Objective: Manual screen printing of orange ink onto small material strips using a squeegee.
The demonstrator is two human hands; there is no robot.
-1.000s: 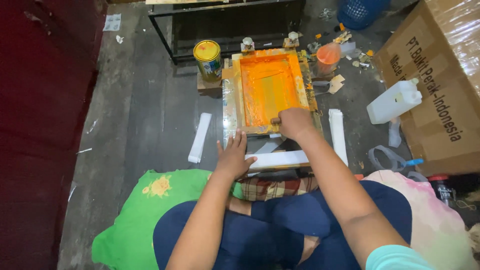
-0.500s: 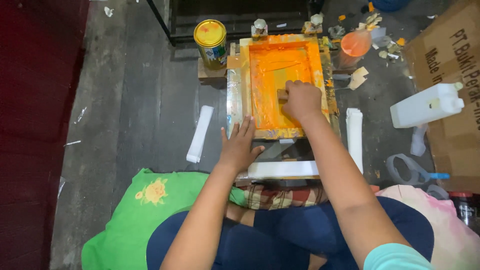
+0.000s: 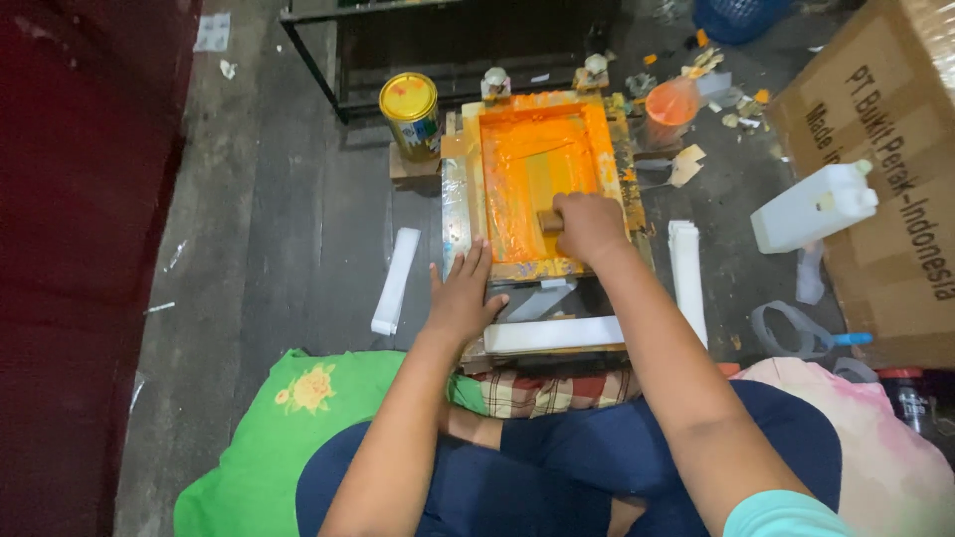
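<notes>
The right hand (image 3: 589,227) is closed around the wooden handle of a squeegee (image 3: 550,220) that rests inside the orange-coated printing frame (image 3: 537,179), near the frame's near edge. The fist wraps the handle from above, so the blade itself is hidden under it. The left hand (image 3: 460,298) lies flat and open, fingers spread, on the frame's near left corner — it grips nothing and seems to press the frame down so it stays put against the pull of the squeegee.

The frame sits on a low stand on the dark floor, straight ahead of the seated person's crossed legs, within easy reach of both arms. A long white strip (image 3: 553,335) lies across the stand just near of the frame. A yellow-lidded paint can (image 3: 409,111) stands at the frame's far left corner and an orange cup (image 3: 670,103) at its far right (both close for refilling, it seems). Further right, a white jug (image 3: 814,207) lies against a cardboard box (image 3: 895,149) — well apart from the work.
</notes>
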